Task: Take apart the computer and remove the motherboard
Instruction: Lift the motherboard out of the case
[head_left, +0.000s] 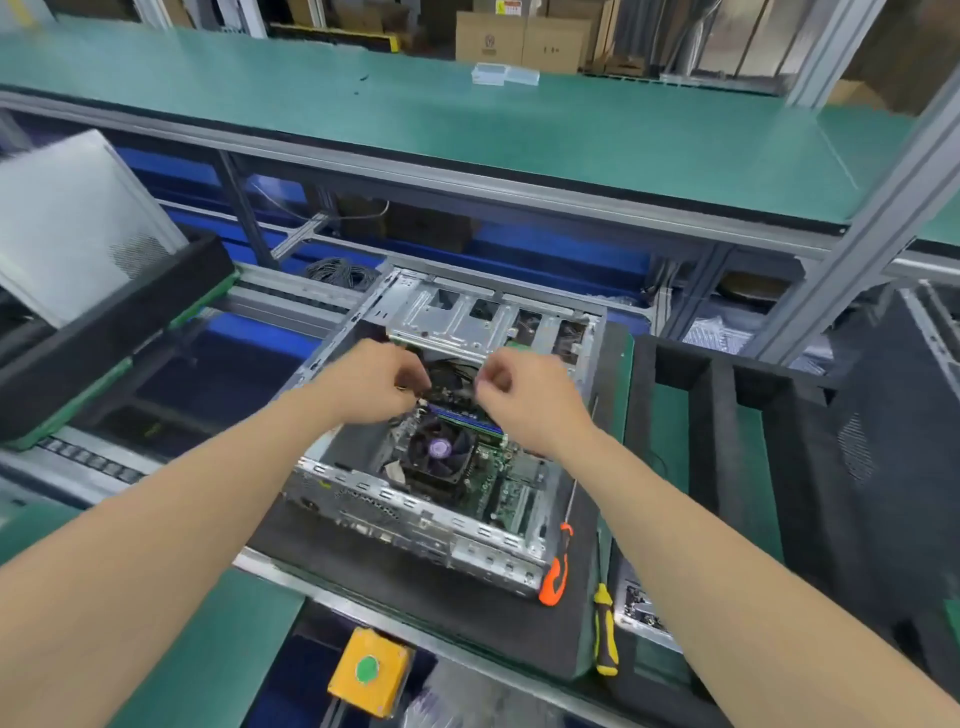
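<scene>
An open metal computer case (415, 525) lies on a black foam mat. Inside it the green motherboard (511, 501) carries a black CPU cooler fan (439, 457) with a purple hub and a blue memory stick (467, 418). Both my hands reach into the case above the memory stick, near a bundle of black cables (452, 376). My left hand (371, 382) has its fingers curled and pinches something small at the left end of the stick. My right hand (524, 397) has its fingers curled and pinches at the cables; what it holds is blurred.
An orange-handled screwdriver (556, 571) and a yellow-black one (605, 631) lie right of the case. A black foam tray (717, 395) stands to the right. A removed side panel (67, 218) leans at the left. A yellow button box (369, 670) sits at the front edge.
</scene>
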